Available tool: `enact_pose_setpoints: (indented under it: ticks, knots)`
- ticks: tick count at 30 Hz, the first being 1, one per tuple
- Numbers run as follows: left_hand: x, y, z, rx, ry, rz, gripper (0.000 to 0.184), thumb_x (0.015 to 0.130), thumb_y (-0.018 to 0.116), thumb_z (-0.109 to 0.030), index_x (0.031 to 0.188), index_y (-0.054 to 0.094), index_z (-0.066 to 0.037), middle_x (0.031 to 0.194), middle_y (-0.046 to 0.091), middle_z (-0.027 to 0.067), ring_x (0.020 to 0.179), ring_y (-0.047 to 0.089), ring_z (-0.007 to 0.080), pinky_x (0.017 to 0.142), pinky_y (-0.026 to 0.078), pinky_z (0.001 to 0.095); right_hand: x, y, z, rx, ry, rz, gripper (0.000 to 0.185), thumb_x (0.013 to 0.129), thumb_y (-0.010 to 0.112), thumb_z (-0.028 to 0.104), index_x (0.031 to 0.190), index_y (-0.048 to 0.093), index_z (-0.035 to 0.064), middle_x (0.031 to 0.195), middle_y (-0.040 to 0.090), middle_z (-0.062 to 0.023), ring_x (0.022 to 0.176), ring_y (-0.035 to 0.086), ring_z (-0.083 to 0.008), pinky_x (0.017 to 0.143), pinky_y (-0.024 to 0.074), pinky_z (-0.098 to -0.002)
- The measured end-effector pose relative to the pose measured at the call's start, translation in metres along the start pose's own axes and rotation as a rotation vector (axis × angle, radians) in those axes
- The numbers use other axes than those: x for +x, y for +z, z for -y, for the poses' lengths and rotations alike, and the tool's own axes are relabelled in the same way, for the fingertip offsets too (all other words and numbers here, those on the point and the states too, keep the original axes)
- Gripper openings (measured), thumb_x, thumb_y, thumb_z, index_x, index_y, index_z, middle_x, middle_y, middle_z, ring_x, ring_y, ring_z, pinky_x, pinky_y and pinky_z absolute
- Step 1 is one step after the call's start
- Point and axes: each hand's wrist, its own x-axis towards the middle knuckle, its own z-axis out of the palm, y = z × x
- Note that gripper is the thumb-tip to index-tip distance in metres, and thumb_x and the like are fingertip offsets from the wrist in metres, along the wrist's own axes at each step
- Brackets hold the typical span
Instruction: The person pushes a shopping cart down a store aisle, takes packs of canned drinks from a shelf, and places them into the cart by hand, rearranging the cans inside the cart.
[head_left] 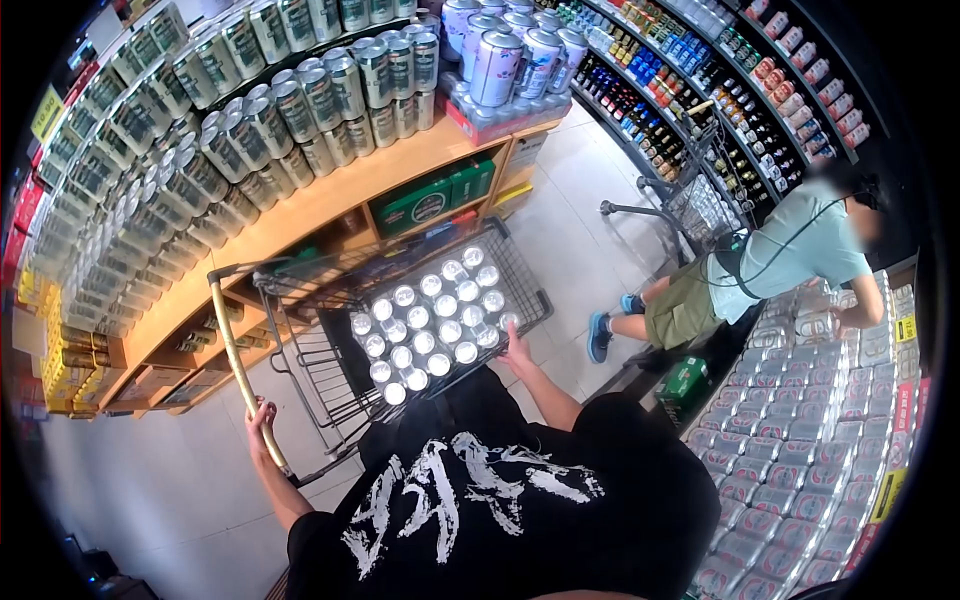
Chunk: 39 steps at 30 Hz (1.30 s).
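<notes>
A shopping cart (300,350) with a dark wire basket stands in front of me. My left hand (262,418) is closed around its yellowish handle bar (232,345). In the basket sit several silver-topped drink cans (423,342), upright in close rows like a full pack. My right hand (515,346) is at the near right corner of these cans, its fingers closed on the corner can (509,320). Part of that hand's grip is hidden.
Stacked cans fill a curved wooden display (340,195) at left. Patterned mini kegs (497,70) stand at its end. At right, a person (780,245) in a light shirt reaches over stacked can packs (780,450). Another cart (700,200) and bottle shelves (690,80) are behind.
</notes>
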Motion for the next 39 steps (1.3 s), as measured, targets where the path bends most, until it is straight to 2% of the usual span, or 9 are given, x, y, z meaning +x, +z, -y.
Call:
enact_pose_setpoints:
  ticks: [2,4,7,18,21,25,26,34,39]
  knots:
    - [-0.004,0.021,-0.016,0.158,0.043,-0.015,0.032,0.081,0.066,-0.015,0.107,0.054,0.0,0.076,0.051,0.0023,0.073,0.051,0.0105,0.076,0.044,0.0241,0.021,0.0,-0.003,-0.031,0.009,-0.017,0.085,0.084,0.052,0.064,0.124,0.039,-0.0102,0.116,0.054,-0.0224,0.097,0.063,-0.0318,0.076,0.0554,-0.0504]
    - [-0.002,0.033,-0.024,0.263,0.073,0.012,0.033,0.082,0.064,-0.018,0.107,0.055,0.0,0.075,0.051,0.001,0.073,0.05,0.0094,0.072,0.041,0.0225,0.025,0.007,0.008,-0.07,0.009,-0.014,0.078,0.086,0.048,0.063,0.131,0.041,0.0006,0.119,0.055,-0.0179,0.1,0.061,-0.0304,0.082,0.0525,-0.0505]
    - [0.003,0.043,-0.027,0.333,0.086,-0.016,0.035,0.082,0.064,-0.021,0.108,0.054,-0.001,0.073,0.05,0.0,0.07,0.048,0.009,0.068,0.039,0.0223,0.037,0.015,0.02,-0.114,-0.002,-0.024,0.077,0.087,0.046,0.063,0.132,0.039,0.0009,0.121,0.053,-0.0198,0.102,0.06,-0.0329,0.083,0.0522,-0.0525]
    - [0.008,0.067,-0.018,0.163,0.075,0.024,0.029,0.08,0.066,-0.016,0.103,0.052,-0.004,0.081,0.053,0.0034,0.074,0.052,0.0122,0.071,0.043,0.0245,0.061,0.021,0.072,-0.149,0.135,0.097,0.076,0.088,0.046,0.062,0.136,0.034,0.0049,0.122,0.054,-0.0201,0.102,0.059,-0.038,0.085,0.0498,-0.0564]
    - [0.007,0.07,-0.018,0.119,0.07,0.008,0.03,0.079,0.067,-0.016,0.102,0.052,-0.005,0.084,0.052,0.0036,0.076,0.053,0.012,0.071,0.043,0.0239,0.071,0.023,0.067,-0.252,0.103,-0.018,0.083,0.082,0.045,0.072,0.124,0.048,0.0,0.107,0.061,-0.0164,0.088,0.064,-0.0345,0.072,0.0556,-0.0488]
    - [0.007,0.07,-0.015,0.153,0.083,0.0,0.026,0.08,0.066,-0.016,0.1,0.053,-0.006,0.087,0.052,0.0028,0.078,0.052,0.0114,0.072,0.043,0.0256,0.071,0.026,0.056,-0.3,0.057,-0.101,0.088,0.079,0.04,0.078,0.122,0.049,0.0012,0.099,0.06,-0.0133,0.075,0.062,-0.0256,0.056,0.054,-0.0384]
    - [0.007,0.069,-0.017,0.167,0.084,0.023,0.025,0.08,0.066,-0.016,0.1,0.053,-0.006,0.088,0.053,0.003,0.079,0.052,0.0113,0.072,0.043,0.0258,0.065,0.031,0.06,-0.33,0.073,-0.126,0.082,0.082,0.037,0.075,0.127,0.046,0.0072,0.096,0.062,-0.0119,0.079,0.063,-0.0253,0.064,0.0532,-0.0382]
    - [0.013,0.05,-0.015,0.141,0.04,0.048,0.031,0.08,0.065,-0.015,0.107,0.053,-0.005,0.116,0.054,0.0089,0.088,0.055,0.012,0.082,0.045,0.0265,0.055,0.037,0.04,-0.379,0.081,-0.294,0.074,0.085,0.034,0.072,0.129,0.044,0.0131,0.092,0.061,-0.0079,0.058,0.057,-0.0214,0.043,0.0442,-0.0342]
    - [0.024,0.028,-0.014,0.091,0.026,0.083,0.037,0.079,0.066,-0.016,0.112,0.052,-0.007,0.121,0.053,0.0085,0.096,0.055,0.0136,0.086,0.044,0.0278,0.06,0.024,0.009,-0.424,0.084,-0.242,0.073,0.087,0.033,0.07,0.134,0.042,0.0148,0.099,0.061,-0.0094,0.063,0.061,-0.022,0.043,0.0458,-0.0373]
